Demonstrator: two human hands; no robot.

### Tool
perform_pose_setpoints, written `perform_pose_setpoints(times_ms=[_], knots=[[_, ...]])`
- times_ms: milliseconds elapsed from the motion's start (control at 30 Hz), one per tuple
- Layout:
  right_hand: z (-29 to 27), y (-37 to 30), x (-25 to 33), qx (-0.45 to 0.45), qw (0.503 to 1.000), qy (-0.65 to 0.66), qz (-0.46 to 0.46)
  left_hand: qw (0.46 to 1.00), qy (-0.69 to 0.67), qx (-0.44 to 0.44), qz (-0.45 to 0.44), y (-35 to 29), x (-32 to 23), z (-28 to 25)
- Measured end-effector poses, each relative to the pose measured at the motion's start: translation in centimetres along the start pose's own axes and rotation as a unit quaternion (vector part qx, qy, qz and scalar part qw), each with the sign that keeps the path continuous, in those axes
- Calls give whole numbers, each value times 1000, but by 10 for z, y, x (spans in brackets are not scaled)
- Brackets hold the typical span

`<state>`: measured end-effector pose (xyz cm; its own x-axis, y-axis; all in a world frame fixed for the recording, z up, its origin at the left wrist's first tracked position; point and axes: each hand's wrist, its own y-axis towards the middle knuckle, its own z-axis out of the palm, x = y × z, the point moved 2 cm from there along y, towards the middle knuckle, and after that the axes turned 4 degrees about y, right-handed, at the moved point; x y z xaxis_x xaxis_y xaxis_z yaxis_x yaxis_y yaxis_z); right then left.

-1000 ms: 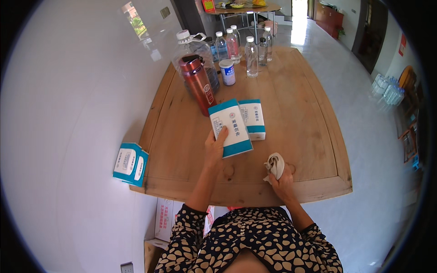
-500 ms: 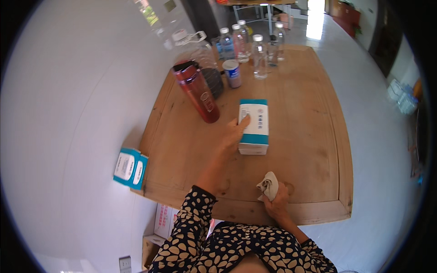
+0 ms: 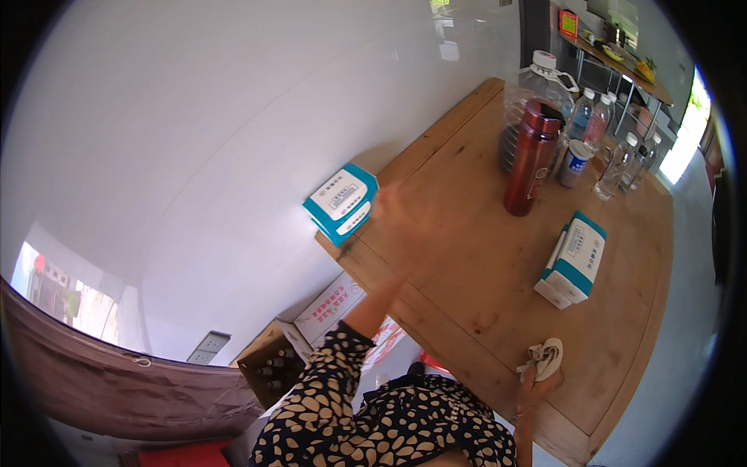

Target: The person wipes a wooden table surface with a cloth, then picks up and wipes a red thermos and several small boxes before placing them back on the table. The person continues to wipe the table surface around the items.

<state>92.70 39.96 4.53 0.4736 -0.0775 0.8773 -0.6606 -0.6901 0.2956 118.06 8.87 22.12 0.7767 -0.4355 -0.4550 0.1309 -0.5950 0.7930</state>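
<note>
My left hand (image 3: 398, 216), smeared by motion, reaches over the table's left side, by a teal-and-white box (image 3: 340, 201) at the corner against the wall. Whether its fingers touch that box cannot be made out. My right hand (image 3: 535, 391) is closed on a crumpled off-white cloth (image 3: 546, 358) at the near edge of the table. Beyond the cloth, a second teal-and-white box (image 3: 583, 251) lies on the wood, with another white-and-teal piece against its left side.
A red tumbler (image 3: 534, 159) stands before a big clear jug (image 3: 545, 78). Beside them are a white-and-blue cup (image 3: 575, 163) and several clear bottles (image 3: 615, 167). On the floor left of the wooden table (image 3: 459, 233) sit a white carton (image 3: 331, 307) and an open carton of bottles (image 3: 272, 366).
The view has swung left. My left hand has let go of the box mid-table and moved left to the one by the wall. The cloth stays in my right hand.
</note>
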Motion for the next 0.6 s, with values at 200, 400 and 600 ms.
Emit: perform_pose_setpoints(times_ms=[200,400,600], knots=[[-4,6,-5,10,1000,-28,-4,947,36,-16,-318,-9,176,-56],[-3,3,-5,-4,999,-50,1,906,-106,93,-400,-9,206,-56],[-2,6,9,-9,993,-115,-27,932,-41,97,-347,-15,202,-49]])
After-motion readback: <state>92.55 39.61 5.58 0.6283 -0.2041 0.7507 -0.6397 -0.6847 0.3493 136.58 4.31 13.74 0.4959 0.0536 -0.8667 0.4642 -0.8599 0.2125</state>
